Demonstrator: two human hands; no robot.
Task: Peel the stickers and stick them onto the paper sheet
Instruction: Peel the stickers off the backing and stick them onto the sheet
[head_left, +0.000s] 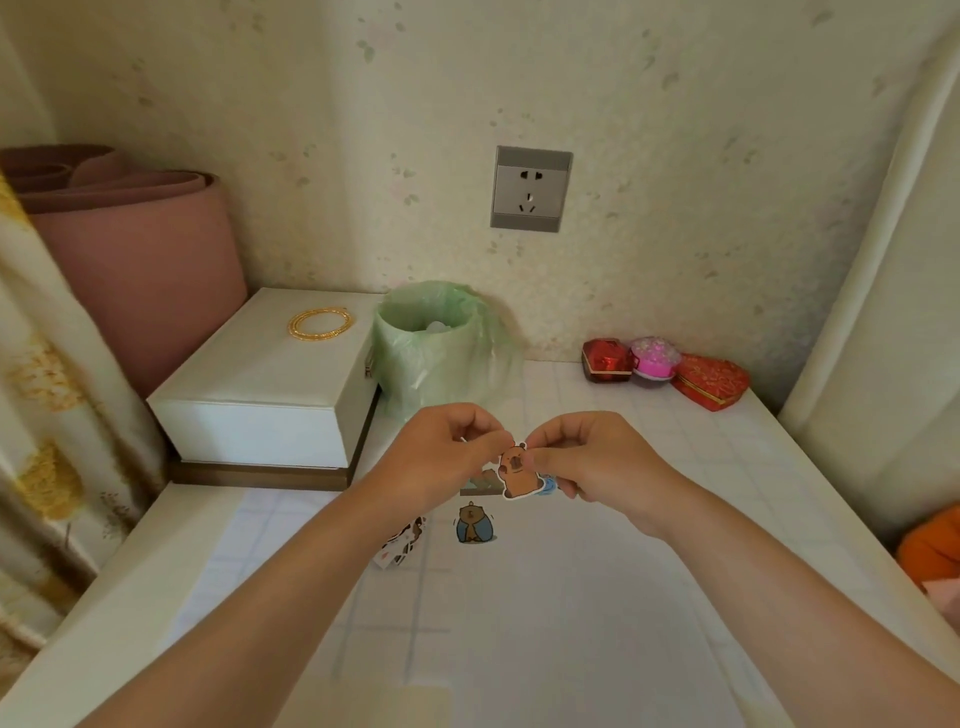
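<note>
Fingers (540, 458) of the left hand (441, 457) and right hand (597, 462) curl inward, pinching the top of the capybara sticker (514, 475). Whether its backing is parting is unclear. Beneath it is the paper sheet (571, 597), where a second sticker (472, 525) lies. Below-left of it, the left forearm half hides a sticker pile (402, 540).

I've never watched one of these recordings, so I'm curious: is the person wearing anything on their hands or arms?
No. The left hand and right hand are bare, without gloves, and no rings show. The left forearm and right forearm are bare too: no sleeves, watch or bracelet in view.
</note>
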